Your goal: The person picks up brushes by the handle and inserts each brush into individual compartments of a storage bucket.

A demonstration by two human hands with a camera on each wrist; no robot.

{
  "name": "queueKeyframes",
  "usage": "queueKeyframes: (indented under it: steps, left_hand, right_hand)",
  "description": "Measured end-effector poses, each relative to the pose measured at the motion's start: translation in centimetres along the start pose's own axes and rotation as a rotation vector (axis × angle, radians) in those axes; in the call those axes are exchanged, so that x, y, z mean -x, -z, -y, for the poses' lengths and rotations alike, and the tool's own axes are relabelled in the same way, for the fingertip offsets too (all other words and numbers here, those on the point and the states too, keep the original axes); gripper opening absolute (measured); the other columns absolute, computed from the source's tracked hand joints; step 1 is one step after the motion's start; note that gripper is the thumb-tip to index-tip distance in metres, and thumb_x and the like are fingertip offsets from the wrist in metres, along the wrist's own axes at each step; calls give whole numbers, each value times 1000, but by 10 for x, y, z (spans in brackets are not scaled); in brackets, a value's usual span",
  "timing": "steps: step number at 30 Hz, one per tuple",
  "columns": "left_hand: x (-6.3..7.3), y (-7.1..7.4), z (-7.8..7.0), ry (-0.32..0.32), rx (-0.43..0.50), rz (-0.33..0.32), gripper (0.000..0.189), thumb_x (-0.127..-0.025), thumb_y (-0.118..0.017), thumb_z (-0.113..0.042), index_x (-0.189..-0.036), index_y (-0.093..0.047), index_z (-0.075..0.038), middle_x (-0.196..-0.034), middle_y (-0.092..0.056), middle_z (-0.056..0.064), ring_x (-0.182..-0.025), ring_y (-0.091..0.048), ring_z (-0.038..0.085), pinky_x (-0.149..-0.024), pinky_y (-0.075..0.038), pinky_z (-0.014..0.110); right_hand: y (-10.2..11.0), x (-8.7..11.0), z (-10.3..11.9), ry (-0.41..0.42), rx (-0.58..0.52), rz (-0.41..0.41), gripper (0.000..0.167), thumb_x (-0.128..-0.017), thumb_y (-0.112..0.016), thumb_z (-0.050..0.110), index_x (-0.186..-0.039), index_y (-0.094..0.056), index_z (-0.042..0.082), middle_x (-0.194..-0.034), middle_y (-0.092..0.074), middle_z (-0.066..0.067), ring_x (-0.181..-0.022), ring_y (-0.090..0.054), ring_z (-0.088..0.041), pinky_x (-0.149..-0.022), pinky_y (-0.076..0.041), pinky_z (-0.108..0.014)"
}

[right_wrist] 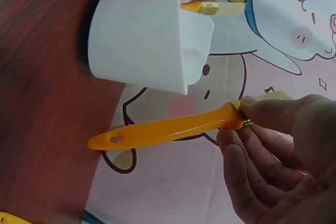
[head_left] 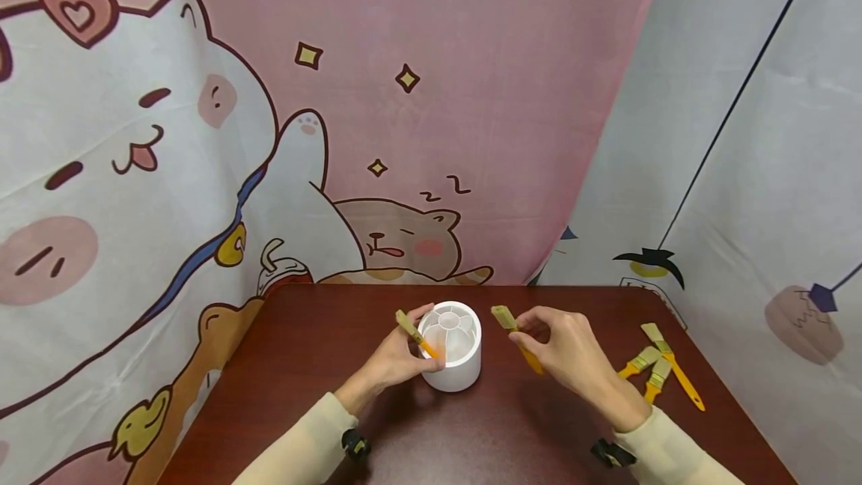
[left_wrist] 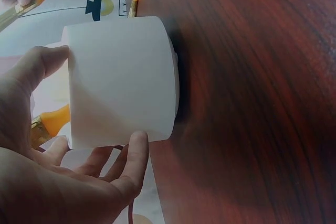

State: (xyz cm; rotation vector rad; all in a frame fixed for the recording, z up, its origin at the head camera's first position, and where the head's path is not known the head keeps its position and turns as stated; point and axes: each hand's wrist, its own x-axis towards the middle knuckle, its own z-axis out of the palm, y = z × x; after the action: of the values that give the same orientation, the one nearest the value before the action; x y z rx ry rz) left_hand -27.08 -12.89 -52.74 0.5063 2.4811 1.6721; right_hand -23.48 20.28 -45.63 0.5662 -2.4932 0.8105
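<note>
Nearest, two pale sleeves (head_left: 303,440) reach in over the dark reddish-brown bench (head_left: 283,365), each wrist wearing a black strap (head_left: 355,444). The right hand (head_left: 566,343) pinches a paintbrush (head_left: 527,354) by its metal band between thumb and fingers, the pale bristles pointing up and the orange handle slanting down; this brush is just to the right of a white round holder (head_left: 454,378), apart from it. On the right side of the bench lie three more brushes (head_left: 673,365) close together, two of them partly hidden by the right wrist and sleeve. The left hand (head_left: 397,356) grips the holder from its left, thumb and fingers spread round the wall and rim. The holder is upright, with a shadow at its base and dividers around a small central ring inside. A second brush (head_left: 414,331) leans in it, bristles out over the left rim; its exact compartment cannot be told. Behind the bench hangs a pink-and-white cloth (head_left: 498,96) printed with cartoon animals.
</note>
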Motion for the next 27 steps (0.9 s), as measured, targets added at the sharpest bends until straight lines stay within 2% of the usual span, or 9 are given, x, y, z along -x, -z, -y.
queueKeyframes:
  steps: [5,12,20,27]
  left_hand:
    - [0,0,-1,0,-8,4,108,-86,-101,-10,-178,-45,-20,-166,-64,19,-143,-67,38,-120,-51,59]
    - [0,1,-2,13,-19,2,108,-86,-102,-12,-178,-45,-21,-167,-64,19,-141,-68,36,-118,-53,56]
    - [0,0,-2,12,-9,-6,108,-85,-102,-10,-177,-46,-20,-171,-61,19,-154,-61,42,-129,-45,70]
    - [0,0,-2,16,-12,-6,108,-85,-102,-11,-177,-46,-22,-170,-62,19,-150,-64,41,-125,-48,67]
  right_hand:
    - [0,-1,7,12,-30,-15,20,-90,-103,14,-102,-87,19,-94,-85,9,-81,-76,-4,-72,-65,-31]
    - [-2,-4,16,60,-56,-38,22,-89,-103,14,-102,-86,19,-94,-85,10,-80,-77,-3,-72,-65,-28]
    - [-1,-6,28,95,-102,-58,24,-88,-104,13,-102,-85,17,-93,-85,8,-77,-77,-1,-71,-67,-27]
    - [-2,-7,40,126,-150,-64,26,-87,-104,10,-104,-85,17,-93,-85,9,-76,-76,1,-69,-68,-30]
